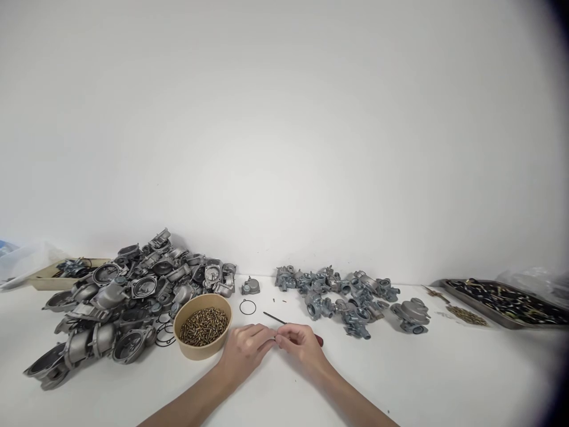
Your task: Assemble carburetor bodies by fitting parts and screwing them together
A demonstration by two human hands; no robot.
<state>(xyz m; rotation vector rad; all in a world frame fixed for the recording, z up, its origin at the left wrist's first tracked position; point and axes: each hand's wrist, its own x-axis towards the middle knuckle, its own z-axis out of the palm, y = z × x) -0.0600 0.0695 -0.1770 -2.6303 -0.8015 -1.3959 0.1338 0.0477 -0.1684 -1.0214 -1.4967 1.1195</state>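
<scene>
My left hand (248,349) and my right hand (303,345) meet fingertip to fingertip just above the white table. Both are closed in a pinch around something too small and too hidden to name. Behind my right hand is a screwdriver (274,318); its dark shaft and the end of its red handle show, the middle is covered. Close to my left hand stands a round cardboard bowl (202,353) full of small brass screw-like pieces (203,326). A thin black rubber ring (248,314) lies flat beyond my hands, near a single small metal part (251,286).
Grey carburetor bowls (106,296) are heaped at left, with black rings (165,340) beside them. Carburetor bodies (333,290) spread along the wall, and one assembled carburetor (411,314) stands apart. Farther right are a brass pile (466,315) and a metal tray (502,321) of dark parts.
</scene>
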